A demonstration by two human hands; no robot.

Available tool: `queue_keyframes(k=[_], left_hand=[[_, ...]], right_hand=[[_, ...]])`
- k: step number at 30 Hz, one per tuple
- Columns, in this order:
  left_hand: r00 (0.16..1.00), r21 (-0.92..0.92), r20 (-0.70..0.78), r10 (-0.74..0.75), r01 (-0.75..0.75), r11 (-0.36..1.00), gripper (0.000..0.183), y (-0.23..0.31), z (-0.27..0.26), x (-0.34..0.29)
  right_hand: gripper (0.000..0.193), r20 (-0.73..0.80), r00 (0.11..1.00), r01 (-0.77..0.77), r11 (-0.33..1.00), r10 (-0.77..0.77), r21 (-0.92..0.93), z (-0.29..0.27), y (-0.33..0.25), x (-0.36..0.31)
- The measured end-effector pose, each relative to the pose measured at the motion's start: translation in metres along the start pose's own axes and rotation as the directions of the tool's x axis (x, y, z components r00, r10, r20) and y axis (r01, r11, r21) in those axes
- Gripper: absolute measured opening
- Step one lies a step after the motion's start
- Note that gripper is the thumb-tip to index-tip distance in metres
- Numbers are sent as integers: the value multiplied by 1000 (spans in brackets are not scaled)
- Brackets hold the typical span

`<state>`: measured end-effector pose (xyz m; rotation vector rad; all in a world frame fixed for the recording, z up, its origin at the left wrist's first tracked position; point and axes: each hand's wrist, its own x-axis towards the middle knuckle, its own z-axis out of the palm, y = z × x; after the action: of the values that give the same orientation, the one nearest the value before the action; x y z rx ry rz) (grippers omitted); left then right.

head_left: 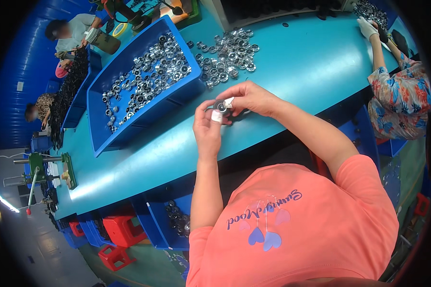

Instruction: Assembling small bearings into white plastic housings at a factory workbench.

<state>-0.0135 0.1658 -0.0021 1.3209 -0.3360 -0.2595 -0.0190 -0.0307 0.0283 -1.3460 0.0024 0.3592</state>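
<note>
Both my hands meet above the near edge of the teal table (177, 148). Between their fingertips is a small round part (221, 105), dark with a shiny rim and a hole at its centre. My left hand (208, 129) grips it from below and left, a white wrap round its thumb. From the right, my right hand (254, 99) pinches the same part, also with white wrapping on a digit. Some of its fingers are hidden behind the part. Just beyond my hands lies a loose pile of silver and black round parts (232, 55).
A large blue bin (153, 112) holding many similar parts stands left of the pile. A green hand press (38, 167) is at the far left. A co-worker's gloved hand (367, 28) is at the far right; others sit at left. Red stools (122, 229) and a blue crate (160, 225) are below.
</note>
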Motion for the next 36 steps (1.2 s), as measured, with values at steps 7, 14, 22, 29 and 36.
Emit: queue_keyframes(k=[7, 14, 22, 29, 36], left_hand=[[995, -6, -96, 24, -24, 1000, 27, -3, 0, -3], [995, -122, -80, -55, 45, 991, 39, -5, -7, -1], [999, -61, -31, -15, 13, 998, 56, -4, -2, -3], [995, 93, -81, 61, -53, 994, 56, -8, 5, -3], [977, 237, -65, 205, -185, 954, 53, -3, 13, -6]], right_hand=[[34, -12, 1000, 18, 1000, -18, 1, 11, 8, 5], [36, 7, 999, -48, 954, 48, 296, 8, 18, 9], [32, -20, 1000, 15, 936, -9, 350, 5, 28, 9], [34, 6, 992, 123, 978, -125, 167, 9, 26, 3], [27, 41, 988, 137, 965, -150, 225, 1, 31, 3]])
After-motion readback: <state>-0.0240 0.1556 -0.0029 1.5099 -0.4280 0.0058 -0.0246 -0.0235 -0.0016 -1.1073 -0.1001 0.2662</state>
